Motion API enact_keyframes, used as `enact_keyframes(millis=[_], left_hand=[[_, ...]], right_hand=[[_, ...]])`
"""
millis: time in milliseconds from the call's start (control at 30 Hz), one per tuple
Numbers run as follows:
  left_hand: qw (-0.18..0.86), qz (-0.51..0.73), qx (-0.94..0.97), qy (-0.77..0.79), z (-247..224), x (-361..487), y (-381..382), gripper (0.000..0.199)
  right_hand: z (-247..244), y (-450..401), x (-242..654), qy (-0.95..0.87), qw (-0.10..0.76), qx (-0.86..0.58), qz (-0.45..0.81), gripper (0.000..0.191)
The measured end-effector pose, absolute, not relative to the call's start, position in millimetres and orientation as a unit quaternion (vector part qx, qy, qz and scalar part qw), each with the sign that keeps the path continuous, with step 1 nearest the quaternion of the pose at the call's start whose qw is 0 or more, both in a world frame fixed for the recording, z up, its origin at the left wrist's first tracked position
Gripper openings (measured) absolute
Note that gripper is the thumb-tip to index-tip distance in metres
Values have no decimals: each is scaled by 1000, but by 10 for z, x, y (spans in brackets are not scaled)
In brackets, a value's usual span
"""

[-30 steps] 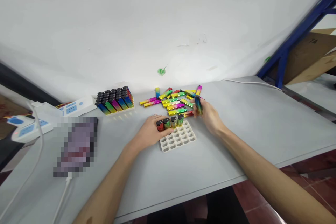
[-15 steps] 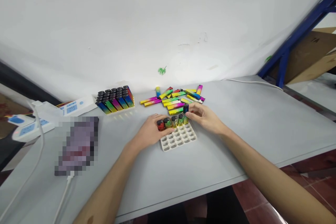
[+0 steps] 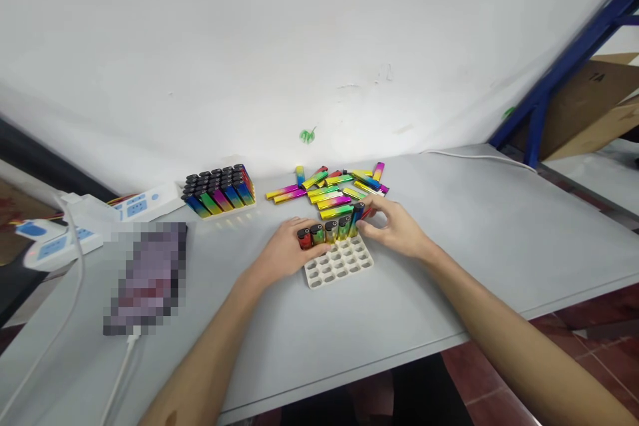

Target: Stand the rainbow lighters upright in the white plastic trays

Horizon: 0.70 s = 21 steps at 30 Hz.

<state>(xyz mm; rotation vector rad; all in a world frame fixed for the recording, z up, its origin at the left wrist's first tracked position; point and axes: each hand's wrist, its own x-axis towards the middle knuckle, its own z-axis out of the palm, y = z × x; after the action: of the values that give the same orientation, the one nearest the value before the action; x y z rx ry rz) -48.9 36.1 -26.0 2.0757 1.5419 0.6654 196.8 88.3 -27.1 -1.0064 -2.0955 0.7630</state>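
The right hand point(image 3: 394, 229) has its grip closed on a blue lighter point(image 3: 357, 218), thumb to fingers, upright at the back right corner of the white tray point(image 3: 342, 278). A red item point(image 3: 367, 213) shows at the fingers; whether it is held cannot be determined. The left hand point(image 3: 282, 249) sets its thumb before the left end of the back row, beside a red lighter point(image 3: 304, 241); how firmly its grip is closed cannot be told. Loose lighters point(image 3: 333, 202) lie behind the tray on the table point(image 3: 319, 339).
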Motion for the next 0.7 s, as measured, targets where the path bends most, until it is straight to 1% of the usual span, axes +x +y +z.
enact_keyframes(millis=[200, 400, 700], left_hand=[[229, 240, 757, 562, -245, -485, 359, 29], [240, 240, 753, 564, -226, -477, 353, 31], [248, 243, 747, 567, -241, -488, 352, 34]], right_hand=[[-266, 888, 1977, -810, 333, -394, 279, 14], [-260, 877, 1984, -816, 341, -386, 262, 18], [-226, 860, 1981, -825, 338, -374, 255, 13]])
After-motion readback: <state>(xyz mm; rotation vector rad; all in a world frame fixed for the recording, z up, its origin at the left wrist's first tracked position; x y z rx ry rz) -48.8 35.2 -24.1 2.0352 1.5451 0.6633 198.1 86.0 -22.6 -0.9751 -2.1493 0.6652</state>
